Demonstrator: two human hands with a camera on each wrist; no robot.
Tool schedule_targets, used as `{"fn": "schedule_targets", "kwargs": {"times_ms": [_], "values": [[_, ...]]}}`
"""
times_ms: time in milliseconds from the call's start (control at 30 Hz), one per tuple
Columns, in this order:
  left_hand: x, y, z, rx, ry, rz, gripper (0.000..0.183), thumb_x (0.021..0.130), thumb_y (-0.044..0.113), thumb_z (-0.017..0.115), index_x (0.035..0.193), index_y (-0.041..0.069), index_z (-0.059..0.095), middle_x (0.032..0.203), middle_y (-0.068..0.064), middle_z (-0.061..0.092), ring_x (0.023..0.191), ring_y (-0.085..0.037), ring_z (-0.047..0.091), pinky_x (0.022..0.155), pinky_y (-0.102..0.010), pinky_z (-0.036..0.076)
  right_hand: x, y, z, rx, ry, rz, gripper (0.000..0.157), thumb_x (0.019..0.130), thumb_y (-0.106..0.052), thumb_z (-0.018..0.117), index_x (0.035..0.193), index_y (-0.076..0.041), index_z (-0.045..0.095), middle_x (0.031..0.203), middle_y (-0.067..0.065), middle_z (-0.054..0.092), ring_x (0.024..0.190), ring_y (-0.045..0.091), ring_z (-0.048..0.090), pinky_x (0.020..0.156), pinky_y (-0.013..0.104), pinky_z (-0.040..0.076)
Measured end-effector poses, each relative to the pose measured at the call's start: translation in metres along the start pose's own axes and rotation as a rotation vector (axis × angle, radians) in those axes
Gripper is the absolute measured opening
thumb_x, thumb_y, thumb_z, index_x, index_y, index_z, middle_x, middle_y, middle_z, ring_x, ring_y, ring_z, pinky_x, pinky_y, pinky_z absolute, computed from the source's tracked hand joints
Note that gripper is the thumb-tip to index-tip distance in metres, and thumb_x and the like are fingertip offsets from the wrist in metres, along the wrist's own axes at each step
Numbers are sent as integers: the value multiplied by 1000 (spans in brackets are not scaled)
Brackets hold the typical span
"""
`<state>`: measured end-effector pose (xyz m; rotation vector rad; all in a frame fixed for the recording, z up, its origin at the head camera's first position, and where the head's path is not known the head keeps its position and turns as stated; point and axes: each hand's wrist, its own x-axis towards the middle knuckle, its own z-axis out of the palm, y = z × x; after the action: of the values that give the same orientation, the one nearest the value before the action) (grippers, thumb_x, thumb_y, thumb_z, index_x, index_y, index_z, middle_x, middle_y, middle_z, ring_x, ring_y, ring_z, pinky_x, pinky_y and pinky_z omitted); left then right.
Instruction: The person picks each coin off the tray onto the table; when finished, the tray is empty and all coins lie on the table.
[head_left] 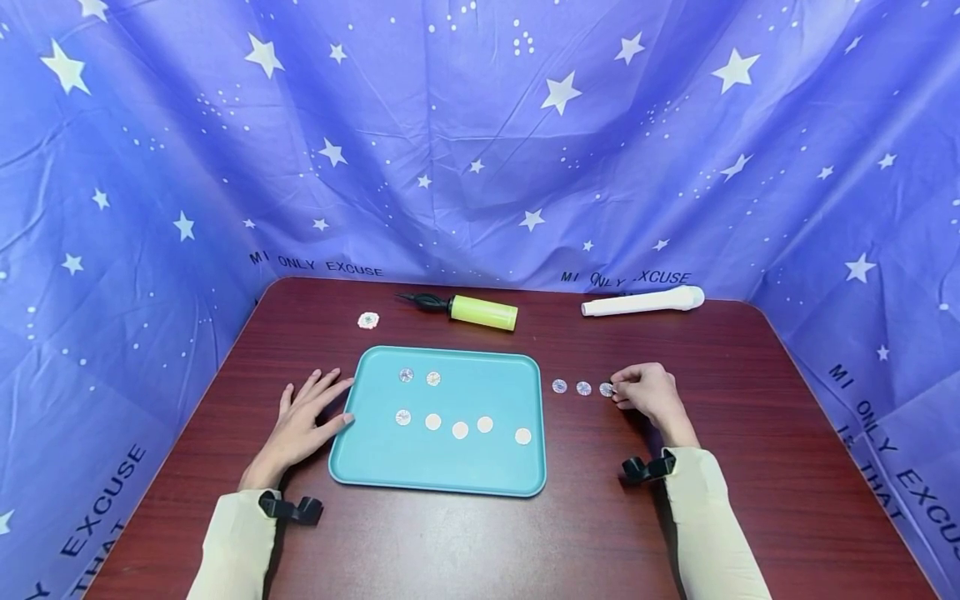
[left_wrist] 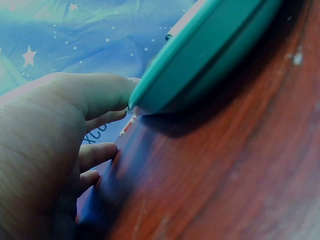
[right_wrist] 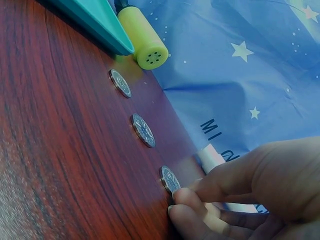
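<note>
My right hand (head_left: 651, 392) pinches the edge of a silver coin (right_wrist: 169, 177) between thumb and forefinger, low over the table. Two more coins, a middle one (right_wrist: 143, 130) and a far one (right_wrist: 120, 83), lie flat in line with it, to the right of a turquoise tray (head_left: 450, 471). On the tray are several round coins, two in a back row and the others in an uneven front row. With fingers spread, my left hand (head_left: 303, 421) rests at the tray's left side, thumb and forefinger touching its rim (left_wrist: 145, 95).
Behind the tray lies a yellow-green hand pump (head_left: 483, 312) with a black nozzle. A white microphone-like stick (head_left: 641, 302) sits at the back right. Left of the pump is a small white scalloped piece (head_left: 368, 320). A blue starry curtain (head_left: 450, 125) hangs around the table's far edges.
</note>
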<state>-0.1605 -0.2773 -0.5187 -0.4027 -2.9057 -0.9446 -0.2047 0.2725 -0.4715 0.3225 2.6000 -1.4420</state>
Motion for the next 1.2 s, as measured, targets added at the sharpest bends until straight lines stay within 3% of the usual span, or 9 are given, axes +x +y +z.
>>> {"fn": "schedule_targets", "kwargs": {"times_ms": [233, 567, 733, 933, 1067, 1200], "values": [[-1, 1, -1, -3, -9, -5, 61, 92, 38, 68, 147, 20, 51, 160, -21, 37, 152, -48, 20, 115, -75, 0, -3, -7, -2, -59, 37, -55, 21, 91, 0, 60, 103, 14, 70, 80, 14, 75, 61, 3, 67, 59, 25, 60], [-2, 3, -2, -5, -10, -6, 61, 92, 38, 69, 147, 19, 51, 160, -21, 37, 152, -48, 19, 115, -75, 0, -8, -42, 3, -159, 93, -182, 20, 90, -7, 64, 100, 7, 73, 85, 22, 76, 64, 16, 74, 57, 27, 60], [-2, 3, -2, -3, -7, -4, 61, 92, 38, 68, 147, 19, 52, 160, -21, 37, 152, -49, 20, 115, -75, 0, -7, -61, 19, -155, 59, -227, 19, 89, -6, 64, 99, 7, 73, 82, 22, 76, 64, 20, 74, 57, 33, 60], [-2, 3, -2, 1, -8, -2, 61, 92, 38, 69, 147, 19, 51, 160, -21, 38, 152, -49, 20, 114, -75, 0, -6, -77, 47, -197, -2, -263, 18, 89, -8, 65, 99, 2, 75, 79, 15, 76, 63, 24, 74, 53, 28, 56], [-2, 2, -2, 0, -4, 0, 61, 91, 38, 69, 147, 19, 52, 159, -21, 38, 152, -49, 21, 114, -75, 1, -6, -88, 64, -179, -57, -270, 18, 88, -8, 63, 99, 2, 74, 82, 17, 75, 64, 27, 73, 54, 29, 56], [-1, 2, -2, -1, -5, -2, 61, 92, 38, 69, 147, 19, 52, 160, -21, 38, 152, -48, 20, 114, -75, 1, -7, -95, 78, -176, -93, -288, 19, 87, -6, 60, 98, 2, 74, 81, 15, 74, 60, 21, 70, 54, 29, 57]]}}
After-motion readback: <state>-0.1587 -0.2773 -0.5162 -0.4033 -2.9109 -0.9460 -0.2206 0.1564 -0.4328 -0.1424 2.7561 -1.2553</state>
